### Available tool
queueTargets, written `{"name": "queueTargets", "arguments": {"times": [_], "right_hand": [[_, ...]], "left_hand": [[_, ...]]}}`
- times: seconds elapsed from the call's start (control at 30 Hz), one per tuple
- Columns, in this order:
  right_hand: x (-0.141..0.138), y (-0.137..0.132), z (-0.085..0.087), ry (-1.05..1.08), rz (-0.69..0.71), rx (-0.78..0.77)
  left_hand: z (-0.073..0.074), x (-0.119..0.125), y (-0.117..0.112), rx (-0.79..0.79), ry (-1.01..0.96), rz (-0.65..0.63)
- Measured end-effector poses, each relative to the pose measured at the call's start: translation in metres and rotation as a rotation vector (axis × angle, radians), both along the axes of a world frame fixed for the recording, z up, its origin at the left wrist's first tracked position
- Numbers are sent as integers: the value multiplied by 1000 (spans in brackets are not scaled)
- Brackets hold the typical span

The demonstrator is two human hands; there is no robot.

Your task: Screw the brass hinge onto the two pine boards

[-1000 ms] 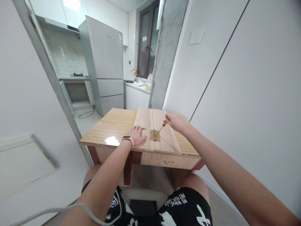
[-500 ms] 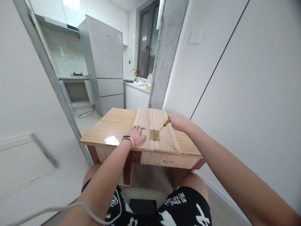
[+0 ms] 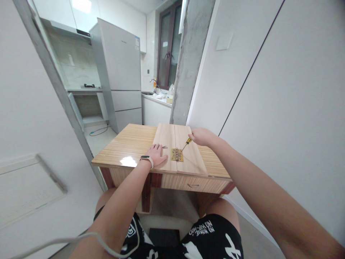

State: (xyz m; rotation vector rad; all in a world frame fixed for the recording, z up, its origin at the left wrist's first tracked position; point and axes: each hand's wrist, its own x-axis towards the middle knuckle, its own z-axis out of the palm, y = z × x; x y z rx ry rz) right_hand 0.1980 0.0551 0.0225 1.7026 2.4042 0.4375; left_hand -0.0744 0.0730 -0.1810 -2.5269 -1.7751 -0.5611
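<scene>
Two pale wooden boards (image 3: 165,133) lie side by side on the desk, with a brass hinge (image 3: 177,154) spanning the seam between them. My right hand (image 3: 202,136) grips the yellow handle of a screwdriver (image 3: 188,141), tilted so that its tip meets the right leaf of the hinge. Whether a screw sits under the tip is too small to tell. Flat on the left board rests my left hand (image 3: 156,155), fingers spread. Beside its fingertips lie a few small dark metal pieces (image 3: 165,147), probably screws.
The wood-grain desk (image 3: 129,138) has a drawer (image 3: 192,185) in its front, above my knees. A white wall (image 3: 269,90) stands close on the right. Beyond the desk are a grey fridge (image 3: 122,61) and a sink counter (image 3: 157,108). A pale cable (image 3: 91,234) crosses my left forearm.
My right hand has shifted slightly up and left, and the screwdriver stands a little steeper, its tip still at the hinge. My left hand and the boards have stayed put.
</scene>
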Motion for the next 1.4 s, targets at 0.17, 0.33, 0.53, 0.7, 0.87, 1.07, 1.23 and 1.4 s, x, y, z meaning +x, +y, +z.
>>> {"name": "queueTargets", "arguments": {"times": [0.17, 0.33, 0.53, 0.7, 0.87, 1.07, 1.23, 1.4], "right_hand": [[1, 8, -4, 52, -72, -15], [-4, 4, -4, 130, -173, -15], [-6, -11, -7, 222, -80, -3], [2, -12, -14, 260, 50, -9], [10, -13, -9, 237, 68, -54], [13, -10, -5, 150, 121, -46], [15, -3, -6, 85, 160, -23], [8, 1, -4, 61, 157, -7]], "left_hand": [[2, 1, -2, -15, 5, 10], [3, 1, -2, -8, 9, 6], [2, 1, -1, -4, -1, 5], [3, 1, -1, -2, -3, 6], [4, 0, -1, -11, -2, -1], [4, 1, -1, -5, 1, 4], [1, 1, 0, -2, 4, 11], [1, 1, -1, 2, 9, 17]]}}
